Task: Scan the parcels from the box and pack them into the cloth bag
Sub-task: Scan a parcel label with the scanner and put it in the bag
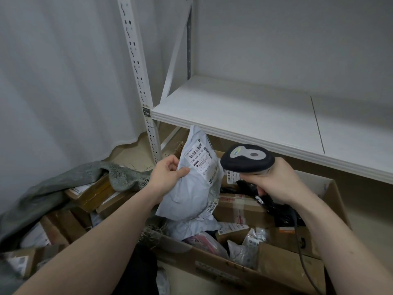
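Head view: left hand (168, 173) pinches a grey poly mailer (191, 182) upright above the cardboard box (234, 271); right hand (278, 184) fingers wrap the barcode scanner (247, 159). Judgement: angle scanner at label (200, 158), keep it flat.

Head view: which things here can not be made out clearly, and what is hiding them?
- Grey mailer label print: too small to read, head view.
- Scanner trigger: hidden under the right hand.
- Cardboard box lower contents: covered by the parcels on top and by the mailer.
- Cloth bag opening: partly cut off by the left edge, crossed by the left hand and forearm.
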